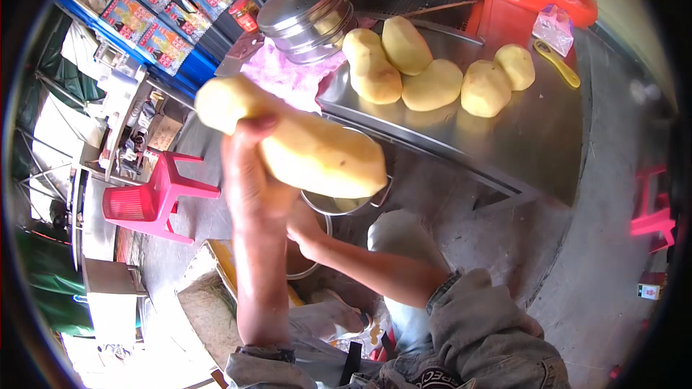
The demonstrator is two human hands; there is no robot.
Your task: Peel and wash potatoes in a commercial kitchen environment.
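My left hand (251, 167) is raised and grips a long peeled potato (324, 151), which has a narrower knob at its left end and a small dark spot. Lower down, my right hand (307, 233) is partly hidden behind my left hand and wrist. Whether its fingers hold anything cannot be seen. Beneath the potato stands a metal pot (346, 205) with side handles, mostly covered from view. Next to my right hand shows the rim of a round metal container (309, 273). Several peeled potatoes (432, 86) rest in a row on a stainless steel table (535, 146).
A yellow-handled peeler (557, 64) lies near a tissue pack (554, 29). At the table's back left stand a lidded steamer pot (308, 16), a pink cloth (286, 73) and a red-labelled jar (244, 13). A pink plastic chair (162, 194) and a box (208, 292) are on the left.
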